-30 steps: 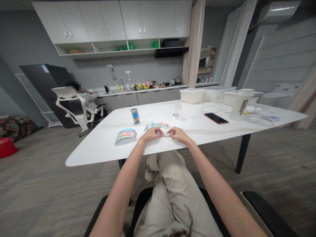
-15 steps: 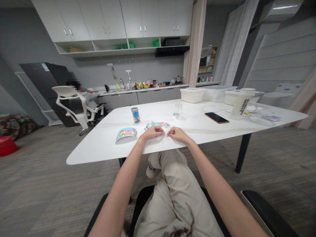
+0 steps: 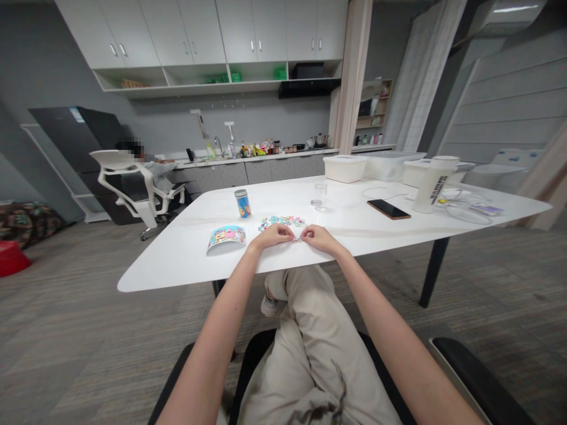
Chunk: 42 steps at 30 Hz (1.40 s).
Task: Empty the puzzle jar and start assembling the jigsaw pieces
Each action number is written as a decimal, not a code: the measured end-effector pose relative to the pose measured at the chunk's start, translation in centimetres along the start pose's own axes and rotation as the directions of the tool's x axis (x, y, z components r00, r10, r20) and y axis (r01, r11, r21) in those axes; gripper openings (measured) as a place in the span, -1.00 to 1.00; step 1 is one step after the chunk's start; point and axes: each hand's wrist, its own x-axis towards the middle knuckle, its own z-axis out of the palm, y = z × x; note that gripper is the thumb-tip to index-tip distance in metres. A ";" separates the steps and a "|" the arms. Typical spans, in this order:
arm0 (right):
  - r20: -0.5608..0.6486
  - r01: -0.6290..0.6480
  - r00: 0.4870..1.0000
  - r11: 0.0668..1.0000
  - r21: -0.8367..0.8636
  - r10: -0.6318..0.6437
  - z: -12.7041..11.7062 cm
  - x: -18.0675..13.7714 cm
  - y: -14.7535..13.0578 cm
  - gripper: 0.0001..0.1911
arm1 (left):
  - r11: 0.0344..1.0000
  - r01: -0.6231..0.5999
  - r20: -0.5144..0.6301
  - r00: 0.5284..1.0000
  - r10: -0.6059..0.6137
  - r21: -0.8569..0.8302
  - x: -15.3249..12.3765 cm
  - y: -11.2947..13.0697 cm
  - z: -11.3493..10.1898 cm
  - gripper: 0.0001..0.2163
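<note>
My left hand (image 3: pixel 273 235) and my right hand (image 3: pixel 319 238) rest near the front edge of a white table (image 3: pixel 186 260), fingertips almost touching. Both pinch small colourful puzzle pieces (image 3: pixel 297 239) held between them. Just beyond lies a loose pile of puzzle pieces (image 3: pixel 282 222). A curved picture card (image 3: pixel 226 235) lies left of my left hand. A small blue printed can (image 3: pixel 242 203) stands behind it.
A black phone (image 3: pixel 388 209), a white tumbler (image 3: pixel 431 184), white tubs (image 3: pixel 345 168), a clear lid (image 3: pixel 316 203) and cables sit farther back on the table. A person sits in a white office chair (image 3: pixel 126 189) at the kitchen counter. My crossed legs are under the table.
My fingertips have drawn closer together over the small pieces. The view has tilted slightly; nothing else on the table has moved.
</note>
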 end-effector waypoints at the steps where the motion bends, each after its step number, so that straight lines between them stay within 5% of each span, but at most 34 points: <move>1: -0.002 -0.006 1.000 1.000 0.013 0.006 0.0 0.0 0.0 -0.83 | 1.000 -0.007 0.003 1.000 0.007 0.006 0.0 0.0 0.0 -0.82; 13: -0.018 0.040 0.999 0.983 0.182 -0.038 -0.2 0.2 0.0 -0.72 | 0.995 -0.010 -0.040 0.999 0.006 -0.102 0.1 1.0 0.6 -0.65; 24: 0.005 -0.012 1.000 0.967 0.253 0.011 -0.1 0.1 -0.2 -0.72 | 0.989 -0.019 -0.013 1.000 0.017 -0.149 0.3 0.8 0.9 -0.71; 30: -0.050 0.034 0.998 0.995 0.089 -0.029 0.1 -0.1 -0.3 -0.82 | 0.993 0.012 -0.106 0.994 -0.024 -0.117 0.5 0.3 0.7 -0.80; 42: 0.046 0.286 0.958 0.929 -0.233 -0.283 0.0 -1.2 -1.8 -0.62 | 0.994 0.055 -0.177 0.982 -0.072 -0.098 0.8 -0.9 0.4 -0.87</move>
